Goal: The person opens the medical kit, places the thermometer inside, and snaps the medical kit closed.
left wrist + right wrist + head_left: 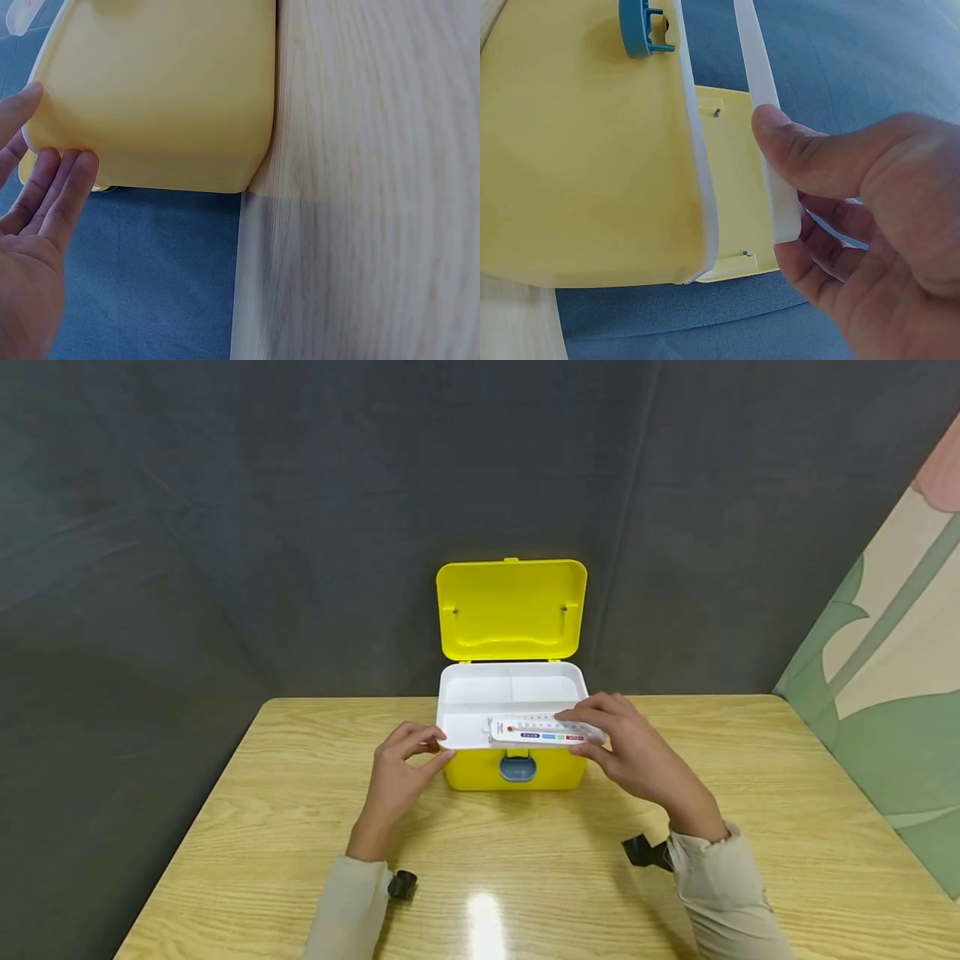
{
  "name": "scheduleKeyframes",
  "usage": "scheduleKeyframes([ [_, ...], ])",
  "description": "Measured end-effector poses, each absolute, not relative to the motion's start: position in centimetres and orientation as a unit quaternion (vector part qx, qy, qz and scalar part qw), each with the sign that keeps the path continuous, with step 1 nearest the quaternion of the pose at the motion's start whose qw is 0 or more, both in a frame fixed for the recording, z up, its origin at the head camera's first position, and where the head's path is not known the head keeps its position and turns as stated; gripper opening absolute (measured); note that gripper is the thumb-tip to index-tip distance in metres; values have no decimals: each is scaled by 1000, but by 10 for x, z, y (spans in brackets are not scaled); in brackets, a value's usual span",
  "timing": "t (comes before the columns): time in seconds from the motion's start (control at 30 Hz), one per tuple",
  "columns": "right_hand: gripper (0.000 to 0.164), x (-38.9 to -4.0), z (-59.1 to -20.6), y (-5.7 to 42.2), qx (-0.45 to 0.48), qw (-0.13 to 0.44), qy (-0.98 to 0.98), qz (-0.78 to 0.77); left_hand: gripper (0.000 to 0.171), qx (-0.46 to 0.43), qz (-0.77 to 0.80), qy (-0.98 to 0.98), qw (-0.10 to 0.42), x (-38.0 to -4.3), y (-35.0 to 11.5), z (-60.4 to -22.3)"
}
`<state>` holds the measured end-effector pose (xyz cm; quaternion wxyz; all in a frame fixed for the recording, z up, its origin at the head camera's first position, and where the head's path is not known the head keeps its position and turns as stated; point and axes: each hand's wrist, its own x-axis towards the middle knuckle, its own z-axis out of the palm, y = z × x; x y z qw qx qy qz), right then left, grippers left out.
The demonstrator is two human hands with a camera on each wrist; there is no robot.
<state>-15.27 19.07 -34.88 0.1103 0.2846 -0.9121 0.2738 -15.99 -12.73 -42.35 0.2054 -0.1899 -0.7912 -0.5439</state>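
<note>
In the head view my right hand (630,747) pinches the right end of a flat white thermometer (536,729), with a printed scale, a red bulb mark and coloured labels. It is held over the front of the white tray (472,689) in the yellow storage box (480,772). The right wrist view shows it edge-on as a white strip (754,56), apart from the box rim, thumb on one face and fingers behind. My left hand (401,768) touches the box's front left corner at the rim. Its fingers (67,187) lie fairly straight against the yellow wall.
The box's yellow lid (512,610) stands raised at the back. A grey-blue latch (517,768) sits on the front. Beneath is a wooden table (300,793), with a dark cloth (337,527) behind it and a painted floral panel (892,693) at the right.
</note>
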Motion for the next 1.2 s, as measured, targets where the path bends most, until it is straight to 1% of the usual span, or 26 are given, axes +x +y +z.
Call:
scheduleKeyframes([
  [0.13, 37, -154, -350, 188, 282, 120, -914, 266, 16, -191, -546, -790, 204, -150, -125, -407],
  [0.27, 37, -155, -354, 186, 282, 131, -915, 258, 17, -190, -550, -788, 202, -148, -125, -407],
  [0.47, 37, -156, -357, 186, 273, 133, -919, 250, 17, -188, -550, -788, 202, -147, -124, -407],
  [0.77, 37, -156, -358, 184, 274, 140, -923, 231, 18, -184, -563, -784, 186, -144, -123, -404],
  [1.03, 39, -156, -360, 184, 279, 150, -922, 224, 20, -195, -568, -776, 193, -145, -126, -407],
  [1.2, 39, -157, -360, 184, 284, 156, -920, 222, 21, -199, -570, -770, 206, -153, -130, -422],
])
